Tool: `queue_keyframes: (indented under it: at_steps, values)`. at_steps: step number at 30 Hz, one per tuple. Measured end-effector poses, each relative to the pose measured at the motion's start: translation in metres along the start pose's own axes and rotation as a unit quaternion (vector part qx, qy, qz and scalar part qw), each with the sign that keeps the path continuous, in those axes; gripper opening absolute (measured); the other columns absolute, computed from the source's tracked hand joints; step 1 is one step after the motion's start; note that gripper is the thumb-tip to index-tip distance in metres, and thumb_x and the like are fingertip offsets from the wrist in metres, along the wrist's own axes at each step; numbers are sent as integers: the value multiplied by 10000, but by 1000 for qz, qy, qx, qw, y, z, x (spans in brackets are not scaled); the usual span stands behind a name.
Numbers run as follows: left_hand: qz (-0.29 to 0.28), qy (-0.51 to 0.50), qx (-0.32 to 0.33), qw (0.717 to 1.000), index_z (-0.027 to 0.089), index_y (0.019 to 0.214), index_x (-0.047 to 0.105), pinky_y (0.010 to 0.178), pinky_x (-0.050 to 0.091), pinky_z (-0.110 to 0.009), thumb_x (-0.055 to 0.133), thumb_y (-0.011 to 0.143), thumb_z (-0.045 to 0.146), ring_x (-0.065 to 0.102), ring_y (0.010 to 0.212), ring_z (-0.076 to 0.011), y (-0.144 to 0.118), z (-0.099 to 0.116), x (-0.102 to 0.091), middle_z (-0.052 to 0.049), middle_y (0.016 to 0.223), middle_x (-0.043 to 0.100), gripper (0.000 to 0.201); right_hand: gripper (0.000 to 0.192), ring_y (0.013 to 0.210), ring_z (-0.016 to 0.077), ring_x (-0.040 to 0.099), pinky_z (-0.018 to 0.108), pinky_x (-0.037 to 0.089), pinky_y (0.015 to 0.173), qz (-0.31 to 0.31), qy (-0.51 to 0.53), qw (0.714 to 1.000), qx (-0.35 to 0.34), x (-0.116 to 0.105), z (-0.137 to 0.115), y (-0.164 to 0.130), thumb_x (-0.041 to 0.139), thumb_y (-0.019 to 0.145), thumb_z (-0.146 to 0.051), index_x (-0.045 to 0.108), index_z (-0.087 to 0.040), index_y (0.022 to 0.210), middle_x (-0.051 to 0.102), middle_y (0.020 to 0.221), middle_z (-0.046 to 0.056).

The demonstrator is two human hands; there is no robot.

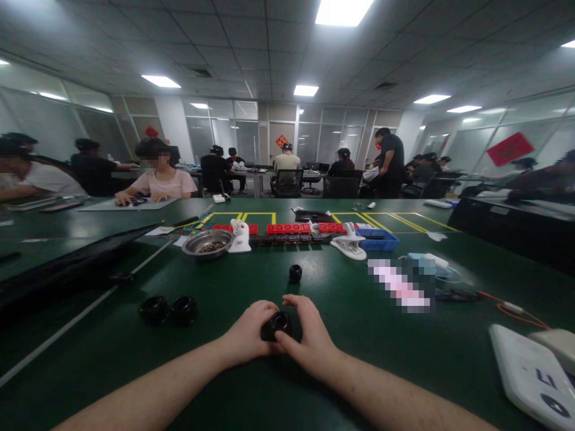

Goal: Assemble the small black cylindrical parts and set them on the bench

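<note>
Right now, your left hand (249, 335) is bent shut on the left side of a round black piece (281, 322) with a hole in it. Your right hand (311, 340) curls loosely on the other side, thumb on the piece; I can't tell if its other fingers grip. The piece is in front of you, at the green desk (359, 371). A black ball (295, 273) sits just past your hands.
</note>
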State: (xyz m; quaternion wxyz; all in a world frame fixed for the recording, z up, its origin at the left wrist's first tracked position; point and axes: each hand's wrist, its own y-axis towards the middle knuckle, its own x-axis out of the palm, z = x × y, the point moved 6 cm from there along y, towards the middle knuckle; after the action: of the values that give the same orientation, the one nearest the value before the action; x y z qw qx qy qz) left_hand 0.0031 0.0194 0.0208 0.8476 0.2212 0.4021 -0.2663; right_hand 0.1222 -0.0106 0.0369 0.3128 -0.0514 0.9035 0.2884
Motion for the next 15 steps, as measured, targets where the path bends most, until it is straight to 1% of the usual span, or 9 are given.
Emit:
queue_keyframes:
  at_steps: [2,4,5,7,10,12,15]
  values:
    - [7,3,6,1000,194,869,577,832,407,-359,701,589,335,485,951,-239,0,-1,1,-43,1001,530,337,502,979,227,473,410,370,871,10,-1,1000,6,0,1,0,613,641,-211,417,-186,1102,503,1039,80]
    - [15,5,15,1000,197,884,573,827,408,-350,707,580,332,487,941,-233,0,-2,2,-40,992,530,359,475,956,227,483,413,377,859,11,-3,1000,12,1,1,1,609,645,-208,429,-188,1084,517,1002,74]
    - [18,5,18,1000,198,899,570,826,408,-347,708,580,331,487,941,-232,0,-3,3,-39,992,529,372,460,954,226,486,426,364,875,8,-3,1000,11,1,1,1,593,650,-191,430,-190,1080,527,987,69]
    - [20,5,24,1000,199,940,562,836,401,-345,704,586,329,484,953,-234,0,-3,3,-41,1004,527,403,461,974,223,485,459,297,939,-5,1,1000,-1,1,-2,2,544,650,-140,421,-194,1091,541,984,61]
    - [18,9,22,1000,188,975,552,859,387,-357,701,588,336,478,970,-244,0,-3,2,-54,1024,525,441,528,1046,220,457,484,173,1011,-29,10,999,-24,1,-7,1,495,622,-93,391,-196,1129,529,1061,64]
    - [13,9,15,1000,188,949,559,864,384,-366,699,589,351,474,977,-248,0,-3,2,-57,1029,522,420,534,1083,226,433,487,154,1017,-36,11,999,-26,1,-7,1,499,628,-108,383,-196,1143,508,1108,72]
    - [4,9,11,1000,197,892,574,864,386,-371,698,591,357,467,987,-250,0,-2,1,-51,1030,520,363,499,1094,236,426,493,165,1009,-28,7,999,-17,1,-6,0,527,664,-162,386,-201,1142,499,1119,77]
